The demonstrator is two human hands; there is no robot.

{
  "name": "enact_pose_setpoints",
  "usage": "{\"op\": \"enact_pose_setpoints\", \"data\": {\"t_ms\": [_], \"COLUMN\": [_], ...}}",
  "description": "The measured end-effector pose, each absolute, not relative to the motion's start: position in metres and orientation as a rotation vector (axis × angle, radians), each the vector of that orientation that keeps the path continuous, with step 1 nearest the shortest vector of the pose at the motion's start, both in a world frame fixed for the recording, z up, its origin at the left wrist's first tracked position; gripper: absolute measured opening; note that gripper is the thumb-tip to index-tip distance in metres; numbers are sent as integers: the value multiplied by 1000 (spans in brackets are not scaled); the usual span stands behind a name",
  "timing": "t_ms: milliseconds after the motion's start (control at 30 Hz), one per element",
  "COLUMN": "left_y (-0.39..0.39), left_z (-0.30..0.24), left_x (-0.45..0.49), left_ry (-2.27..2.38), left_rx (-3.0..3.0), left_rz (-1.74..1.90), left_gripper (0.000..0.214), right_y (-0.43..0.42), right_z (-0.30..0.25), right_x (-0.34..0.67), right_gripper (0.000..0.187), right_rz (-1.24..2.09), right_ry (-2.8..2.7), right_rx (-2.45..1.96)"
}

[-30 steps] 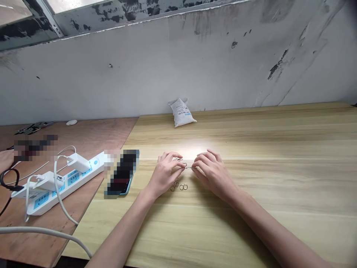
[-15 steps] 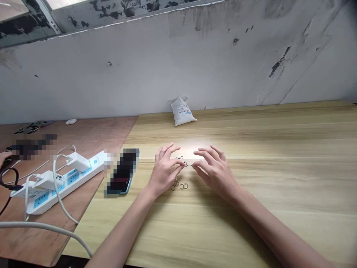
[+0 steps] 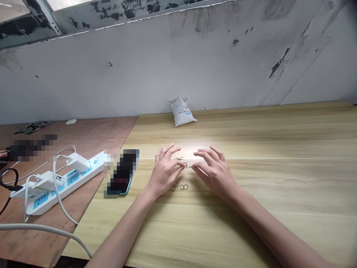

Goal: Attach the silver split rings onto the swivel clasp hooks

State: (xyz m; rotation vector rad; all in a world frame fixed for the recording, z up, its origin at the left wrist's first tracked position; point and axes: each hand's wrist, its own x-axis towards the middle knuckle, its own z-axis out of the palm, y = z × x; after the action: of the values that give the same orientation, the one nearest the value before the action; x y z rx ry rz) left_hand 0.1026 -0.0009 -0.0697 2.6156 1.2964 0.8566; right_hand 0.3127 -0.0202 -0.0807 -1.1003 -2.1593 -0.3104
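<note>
Both forearms reach in from the bottom edge and slant toward each other, the left forearm running up and to the right, the right forearm up and to the left. They meet over the bench, where the two hands face each other, backs upward, with a narrow gap between the fingertips. The left hand is pinched, thumb and forefinger brought together at the tips on a small metal piece; its other fingers are raised and spread, pointing up and to the right. The right hand nearly mirrors it, its thumb and forefinger pinching the other end of the piece, the remaining fingers lifted and gently curved toward the left. The piece spans the gap between the two pinches; its exact shape is too small to tell.

Just beyond the left thumb and forefinger lie some metal clasps, partly hidden by that hand. On the near side, a pair of metal rings lies on the bench below the gap, and a small cluster of rings lies just left of the pair, close to the left thumb. A phone, mostly blurred, lies well to the left of the left hand. A white packet rests farther back, near the wall.
</note>
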Motion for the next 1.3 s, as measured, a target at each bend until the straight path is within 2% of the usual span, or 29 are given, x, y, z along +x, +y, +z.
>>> {"op": "enact_pose_setpoints", "data": {"t_ms": [433,767,900,1033,1167,1300], "left_y": [-2,-3,-5,-8,-9,-6], "left_z": [-71,-70,-74,-74,-73,-72], "left_x": [103,104,110,119,122,119], "left_ry": [1292,1330,1376,1350,1301,1296], "left_rx": [2636,2381,2135,1926,1857,1787], "left_rz": [816,906,1014,1107,1115,1123], "left_gripper": [11,9,8,5,4,6], "right_y": [-22,-24,-27,-29,-30,-28], "right_z": [-85,-85,-92,-94,-88,-83], "right_x": [309,305,295,281,281,293], "right_gripper": [16,21,21,18,12,11], "right_rz": [-376,-659,-568,-333,-119,-52], "right_ry": [-2234,-2300,-2258,-2142,-2042,-2013], "right_rx": [-1079,-996,-1076,-1160,-1244,-1294]}}
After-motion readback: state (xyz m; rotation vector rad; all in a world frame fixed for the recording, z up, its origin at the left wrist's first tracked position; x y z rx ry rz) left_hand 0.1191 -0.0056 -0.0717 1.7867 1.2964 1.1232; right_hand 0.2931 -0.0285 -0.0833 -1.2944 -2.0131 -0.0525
